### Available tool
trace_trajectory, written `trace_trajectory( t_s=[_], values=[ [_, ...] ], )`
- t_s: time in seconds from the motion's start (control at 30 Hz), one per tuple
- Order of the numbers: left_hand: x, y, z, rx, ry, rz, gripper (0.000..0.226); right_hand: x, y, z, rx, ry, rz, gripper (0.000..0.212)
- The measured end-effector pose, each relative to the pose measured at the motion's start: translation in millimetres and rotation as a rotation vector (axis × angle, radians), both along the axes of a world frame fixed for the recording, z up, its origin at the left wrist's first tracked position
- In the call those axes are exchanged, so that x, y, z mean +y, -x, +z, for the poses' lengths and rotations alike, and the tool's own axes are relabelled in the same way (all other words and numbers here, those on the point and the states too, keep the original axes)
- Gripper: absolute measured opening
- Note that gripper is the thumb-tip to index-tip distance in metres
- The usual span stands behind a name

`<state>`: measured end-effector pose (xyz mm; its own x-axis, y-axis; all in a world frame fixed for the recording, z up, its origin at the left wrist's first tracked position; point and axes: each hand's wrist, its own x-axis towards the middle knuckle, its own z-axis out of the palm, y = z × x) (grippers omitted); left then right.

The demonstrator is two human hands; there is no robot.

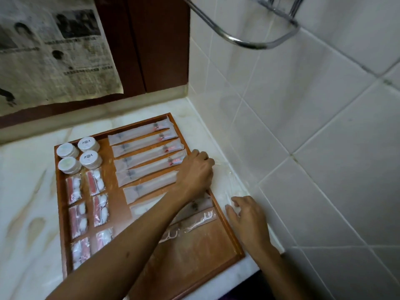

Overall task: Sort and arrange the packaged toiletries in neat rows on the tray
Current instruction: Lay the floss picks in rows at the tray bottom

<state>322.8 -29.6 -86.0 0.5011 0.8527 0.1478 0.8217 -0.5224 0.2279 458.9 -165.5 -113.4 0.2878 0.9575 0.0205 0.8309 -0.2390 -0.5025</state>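
Note:
A brown wooden tray (194, 256) lies on a marble counter. Its left side holds white round tubs (88, 145) and, below them, small packets of cotton pads and red sticks (96, 181). Long toothbrush packets (147, 137) lie in a slanted row across the right half, with a floss pick packet (200, 221) lower down. My left hand (195, 172) reaches across the tray to its right rim, fingers curled onto clear packets (227, 176) on the counter. My right hand (246, 215) is beside the rim, its fingertips pinching another clear packet (234, 205).
The counter (28, 191) ends at a tiled wall (303, 126) close on the right, leaving a narrow strip beside the tray. A chrome rail (249, 43) hangs above. Newspaper (54, 50) covers dark wood at the back. The counter's front edge runs just below the tray.

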Motion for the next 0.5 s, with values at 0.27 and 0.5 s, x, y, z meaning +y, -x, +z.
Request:
trace_trajectory(
  t_s=[0.27, 0.5],
  values=[
    [47, -22, -6, 0.253, 0.114, -0.001, 0.013, 17, 2, 0, -0.058, 0.018, -0.042, 0.012],
    [36, 1, 1, -0.184, 0.153, 0.030, 0.020, 21, 5, 11, 0.111, -0.169, -0.165, 0.002]
  ],
)
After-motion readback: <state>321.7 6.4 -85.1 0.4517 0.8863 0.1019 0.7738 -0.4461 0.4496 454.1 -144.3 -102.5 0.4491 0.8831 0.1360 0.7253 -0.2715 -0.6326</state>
